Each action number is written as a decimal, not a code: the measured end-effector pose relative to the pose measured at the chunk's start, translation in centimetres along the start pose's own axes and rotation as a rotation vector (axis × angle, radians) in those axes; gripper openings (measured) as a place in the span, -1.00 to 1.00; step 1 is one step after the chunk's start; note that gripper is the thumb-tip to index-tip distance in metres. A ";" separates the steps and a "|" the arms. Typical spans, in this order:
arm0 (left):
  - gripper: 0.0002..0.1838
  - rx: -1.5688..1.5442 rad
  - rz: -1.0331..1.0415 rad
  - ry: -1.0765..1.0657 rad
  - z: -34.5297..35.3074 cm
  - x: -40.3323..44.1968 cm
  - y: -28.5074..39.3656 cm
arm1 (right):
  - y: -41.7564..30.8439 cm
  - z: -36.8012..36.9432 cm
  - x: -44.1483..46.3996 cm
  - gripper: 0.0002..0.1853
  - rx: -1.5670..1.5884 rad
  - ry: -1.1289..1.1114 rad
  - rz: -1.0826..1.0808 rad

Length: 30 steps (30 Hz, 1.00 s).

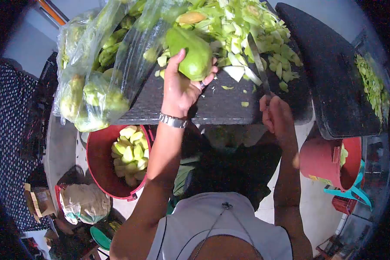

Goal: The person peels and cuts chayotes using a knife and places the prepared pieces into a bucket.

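My left hand [187,89], palm up with a metal watch at its wrist, grips a large, smooth green fruit [190,52] above the dark worktop [221,108]. The fruit's exact kind is unclear. In my right hand [275,110] is a knife [257,58], held by the handle near the worktop's front edge. Its long blade points up and away, apart from the fruit. Beyond both hands spreads a heap of pale green peelings and cut pieces [236,30].
Clear plastic bags [95,97] of green produce lie on the left. Below stands a red bucket [93,164] holding pale peeled pieces [130,151]. A dark board [333,82] extends rightward, with another red bucket [318,160] beneath. A stuffed sack [84,201] sits lower left.
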<state>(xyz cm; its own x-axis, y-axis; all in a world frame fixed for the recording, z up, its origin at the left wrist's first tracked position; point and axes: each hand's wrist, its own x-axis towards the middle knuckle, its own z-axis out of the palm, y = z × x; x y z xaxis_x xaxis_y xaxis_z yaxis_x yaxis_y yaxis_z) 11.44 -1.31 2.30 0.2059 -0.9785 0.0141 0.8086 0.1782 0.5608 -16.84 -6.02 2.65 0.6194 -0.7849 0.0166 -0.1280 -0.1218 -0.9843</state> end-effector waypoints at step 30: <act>-0.50 -0.122 -0.017 0.110 4.3 -2.9 -5.7 | -2.8 3.4 -0.2 -0.33 -0.995 0.139 -0.409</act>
<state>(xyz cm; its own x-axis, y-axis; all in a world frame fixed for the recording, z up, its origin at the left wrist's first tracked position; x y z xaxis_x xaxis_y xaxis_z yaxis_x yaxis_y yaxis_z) 3.85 0.02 2.57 0.2451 -0.9653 -0.0896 0.8721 0.1792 0.4554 -13.94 -3.41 4.82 0.6727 -0.6272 0.3926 -0.5416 -0.7789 -0.3163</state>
